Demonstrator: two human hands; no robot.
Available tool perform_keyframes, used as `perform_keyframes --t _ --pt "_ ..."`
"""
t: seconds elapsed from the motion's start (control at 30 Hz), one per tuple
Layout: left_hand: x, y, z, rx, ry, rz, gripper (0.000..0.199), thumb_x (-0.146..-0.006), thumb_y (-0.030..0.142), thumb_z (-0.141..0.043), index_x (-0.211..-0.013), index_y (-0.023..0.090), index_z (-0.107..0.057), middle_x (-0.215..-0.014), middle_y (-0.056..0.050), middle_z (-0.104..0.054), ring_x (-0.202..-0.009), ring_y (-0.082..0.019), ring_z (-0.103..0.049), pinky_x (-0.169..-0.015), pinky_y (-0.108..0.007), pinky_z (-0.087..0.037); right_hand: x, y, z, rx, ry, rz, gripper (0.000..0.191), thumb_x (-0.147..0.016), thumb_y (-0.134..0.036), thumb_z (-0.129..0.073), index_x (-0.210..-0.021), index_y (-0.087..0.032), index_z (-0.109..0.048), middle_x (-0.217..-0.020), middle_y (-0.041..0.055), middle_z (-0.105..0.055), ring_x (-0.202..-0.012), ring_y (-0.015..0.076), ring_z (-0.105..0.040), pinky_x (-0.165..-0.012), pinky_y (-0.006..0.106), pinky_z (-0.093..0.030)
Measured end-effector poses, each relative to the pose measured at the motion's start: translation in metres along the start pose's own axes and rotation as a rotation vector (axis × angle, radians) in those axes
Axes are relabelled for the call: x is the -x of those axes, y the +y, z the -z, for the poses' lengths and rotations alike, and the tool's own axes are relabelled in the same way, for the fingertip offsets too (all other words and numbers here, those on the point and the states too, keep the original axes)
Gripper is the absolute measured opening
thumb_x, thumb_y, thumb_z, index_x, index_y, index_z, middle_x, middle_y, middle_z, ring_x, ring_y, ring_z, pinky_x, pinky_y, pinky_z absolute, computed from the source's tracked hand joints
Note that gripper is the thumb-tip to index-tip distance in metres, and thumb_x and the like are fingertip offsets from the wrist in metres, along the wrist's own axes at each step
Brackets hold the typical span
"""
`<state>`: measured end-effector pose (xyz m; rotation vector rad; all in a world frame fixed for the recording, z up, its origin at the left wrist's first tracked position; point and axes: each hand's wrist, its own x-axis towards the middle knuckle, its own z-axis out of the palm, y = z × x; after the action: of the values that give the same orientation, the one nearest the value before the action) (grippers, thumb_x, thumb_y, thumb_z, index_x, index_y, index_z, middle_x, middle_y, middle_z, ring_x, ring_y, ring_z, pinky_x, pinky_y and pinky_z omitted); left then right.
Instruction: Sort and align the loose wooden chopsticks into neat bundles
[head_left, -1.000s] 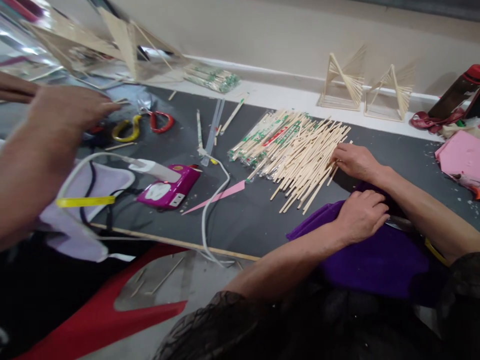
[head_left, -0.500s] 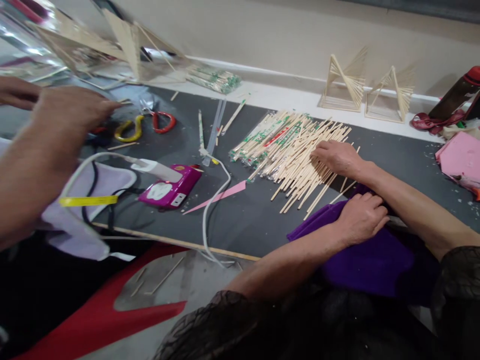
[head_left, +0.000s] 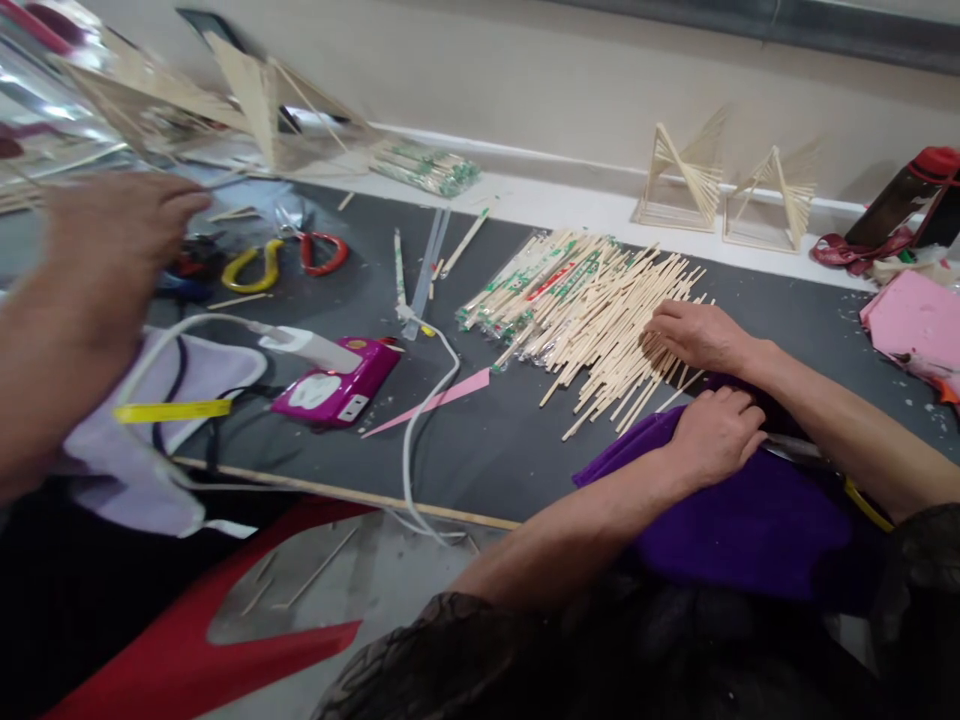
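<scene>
Loose wooden sticks (head_left: pixel 615 340) lie in a slanting heap on the dark grey tabletop (head_left: pixel 517 450). At the heap's right edge is my right hand (head_left: pixel 701 335), its fingers bent and pressed together on stick ends; the fingertips are partly hidden. Closer to me, my left hand (head_left: pixel 716 435) has curled fingers gripping purple cloth (head_left: pixel 750 520) that drapes over my lap. Just right of that hand, a metal blade (head_left: pixel 799 450) and a yellow handle (head_left: pixel 866 503) show on the cloth. Green-printed stick packets (head_left: pixel 532 275) adjoin the heap's left side.
Another person's hand (head_left: pixel 120 215) reaches in from the left, near yellow-handled (head_left: pixel 255 268) and red-handled (head_left: pixel 324 254) tools. A magenta power block (head_left: pixel 337 385) with a white cable (head_left: pixel 409 440) sits left of centre. Stick frames (head_left: pixel 679 180) and a bottle (head_left: pixel 896 200) line the back.
My right hand has drawn slightly right and towards me along the heap. More of the blade and the yellow handle shows. The other person's hand has shifted left. The view has tilted slightly.
</scene>
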<state>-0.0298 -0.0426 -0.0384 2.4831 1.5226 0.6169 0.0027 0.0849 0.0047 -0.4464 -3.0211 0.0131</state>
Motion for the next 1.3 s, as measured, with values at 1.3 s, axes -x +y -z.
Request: perform_keyframes --t 1.3 --pt "-0.001 -0.003 0.005 0.107 0.048 0.011 0.029 -0.093 0.033 -0.045 -0.099 0.017 -0.069 -0.109 -0.007 -0.066 -0.102 -0.022 -0.058 -0.086 -0.037 -0.047 -0.016 0.007 -0.006 0.088 -0.039 -0.128 0.03 -0.092 -0.018 -0.041 -0.113 -0.017 -0.062 -0.113 0.0108 -0.06 -0.093 0.0203 -0.057 -0.063 0.028 -0.036"
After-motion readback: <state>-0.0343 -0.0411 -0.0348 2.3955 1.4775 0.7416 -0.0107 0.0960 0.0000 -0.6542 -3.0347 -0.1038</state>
